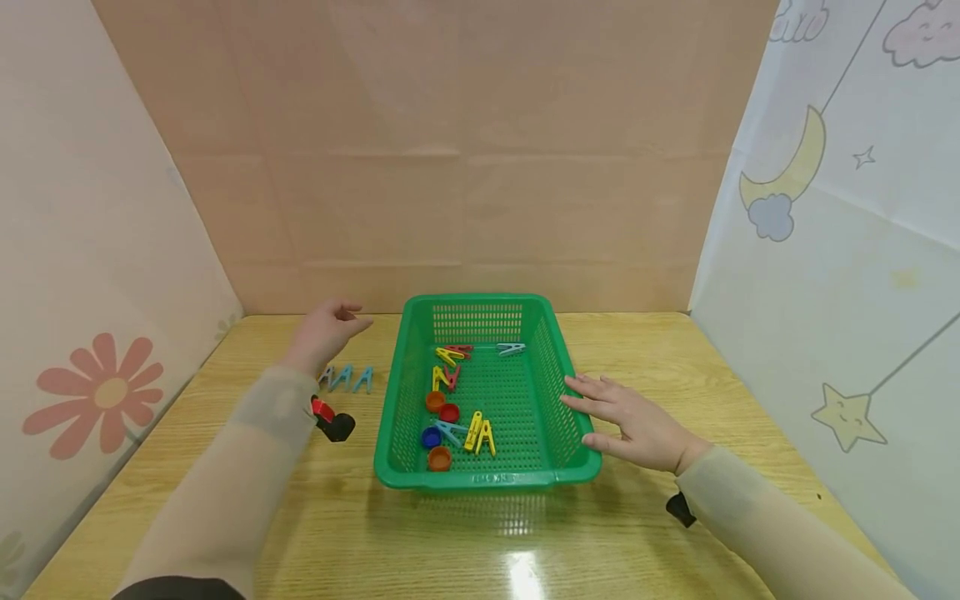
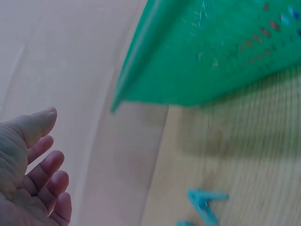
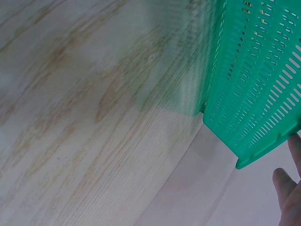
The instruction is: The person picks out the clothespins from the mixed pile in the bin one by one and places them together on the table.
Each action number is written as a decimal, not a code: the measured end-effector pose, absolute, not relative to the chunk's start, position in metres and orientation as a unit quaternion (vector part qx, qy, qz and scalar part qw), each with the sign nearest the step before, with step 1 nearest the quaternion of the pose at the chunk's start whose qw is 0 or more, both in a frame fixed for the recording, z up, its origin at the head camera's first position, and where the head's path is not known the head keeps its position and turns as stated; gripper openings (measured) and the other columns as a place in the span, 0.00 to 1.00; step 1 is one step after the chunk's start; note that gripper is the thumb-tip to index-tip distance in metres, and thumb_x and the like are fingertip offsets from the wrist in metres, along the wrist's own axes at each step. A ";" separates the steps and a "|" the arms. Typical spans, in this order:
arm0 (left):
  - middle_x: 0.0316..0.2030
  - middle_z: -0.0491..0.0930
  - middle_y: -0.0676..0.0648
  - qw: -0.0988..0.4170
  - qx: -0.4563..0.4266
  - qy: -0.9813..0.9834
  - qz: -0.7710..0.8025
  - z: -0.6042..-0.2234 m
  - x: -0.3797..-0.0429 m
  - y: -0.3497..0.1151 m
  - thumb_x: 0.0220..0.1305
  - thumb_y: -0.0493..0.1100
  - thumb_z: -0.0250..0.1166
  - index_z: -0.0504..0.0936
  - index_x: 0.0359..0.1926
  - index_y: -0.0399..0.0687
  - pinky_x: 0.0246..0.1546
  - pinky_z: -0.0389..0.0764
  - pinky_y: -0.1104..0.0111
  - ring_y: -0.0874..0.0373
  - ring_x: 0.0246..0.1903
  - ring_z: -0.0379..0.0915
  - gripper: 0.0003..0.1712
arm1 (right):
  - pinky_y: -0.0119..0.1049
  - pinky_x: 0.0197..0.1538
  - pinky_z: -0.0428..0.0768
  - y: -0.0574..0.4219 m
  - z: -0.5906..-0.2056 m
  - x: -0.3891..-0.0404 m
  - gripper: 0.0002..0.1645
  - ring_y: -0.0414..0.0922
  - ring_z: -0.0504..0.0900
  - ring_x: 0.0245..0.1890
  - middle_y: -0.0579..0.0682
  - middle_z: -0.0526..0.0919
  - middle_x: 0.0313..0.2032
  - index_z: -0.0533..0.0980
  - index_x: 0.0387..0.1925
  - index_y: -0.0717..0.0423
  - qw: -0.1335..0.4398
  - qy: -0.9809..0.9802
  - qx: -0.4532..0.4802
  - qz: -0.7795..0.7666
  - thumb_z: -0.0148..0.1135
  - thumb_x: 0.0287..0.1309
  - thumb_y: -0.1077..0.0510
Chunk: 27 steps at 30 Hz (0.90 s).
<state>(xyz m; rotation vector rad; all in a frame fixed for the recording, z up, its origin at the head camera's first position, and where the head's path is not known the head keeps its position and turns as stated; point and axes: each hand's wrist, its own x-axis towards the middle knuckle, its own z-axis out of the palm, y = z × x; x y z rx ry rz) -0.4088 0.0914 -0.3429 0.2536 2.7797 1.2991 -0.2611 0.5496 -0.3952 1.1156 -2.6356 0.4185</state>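
The basket (image 1: 487, 479) is green and sits in the middle of the table (image 1: 322, 533). Your right hand (image 1: 637, 421) is at its right side, with the fingers mostly straight and spread. It grasps nothing, and one fingertip touches the rim (image 3: 265, 151). Your left hand (image 1: 327, 332) is up in the air near the far end of the table, to the left of the basket and apart from it. Its fingers are loosely bent and hold nothing. Three clips (image 1: 346, 372) are on the table, between your left sleeve (image 1: 217, 467) and the basket. Two are blue, and one looks paler and is partly hidden.

In the basket, most things are on the left. At the far left, a yellow clip (image 1: 450, 356) is next to some red. A bit nearer to you, another yellow clip (image 1: 438, 377) is beside a red clip (image 1: 452, 377). Then you see four caps: orange (image 1: 436, 402), red (image 1: 449, 412), blue (image 1: 431, 437) and orange again (image 1: 439, 458). A blue clip (image 1: 450, 432) lies by the blue cap, and two more yellow clips (image 1: 485, 436) lie just to its right. A grey clip (image 1: 511, 348) lies near the far right corner
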 end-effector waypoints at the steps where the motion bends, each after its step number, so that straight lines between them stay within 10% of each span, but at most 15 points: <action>1: 0.58 0.69 0.40 0.034 0.088 0.900 0.427 -0.340 -0.408 0.096 0.68 0.59 0.58 0.67 0.67 0.47 0.55 0.68 0.48 0.42 0.55 0.66 0.33 | 0.43 0.70 0.53 0.550 -0.395 -0.261 0.35 0.54 0.57 0.71 0.54 0.62 0.70 0.67 0.68 0.49 0.124 -0.904 0.383 0.144 0.62 0.61 0.47; 27: 0.44 0.76 0.49 0.094 0.254 0.884 0.380 -0.315 -0.387 0.231 0.63 0.52 0.66 0.78 0.55 0.53 0.41 0.78 0.60 0.55 0.38 0.77 0.21 | 0.40 0.71 0.50 0.549 -0.395 -0.259 0.35 0.53 0.57 0.70 0.53 0.62 0.70 0.67 0.68 0.49 0.122 -0.905 0.381 0.148 0.62 0.61 0.47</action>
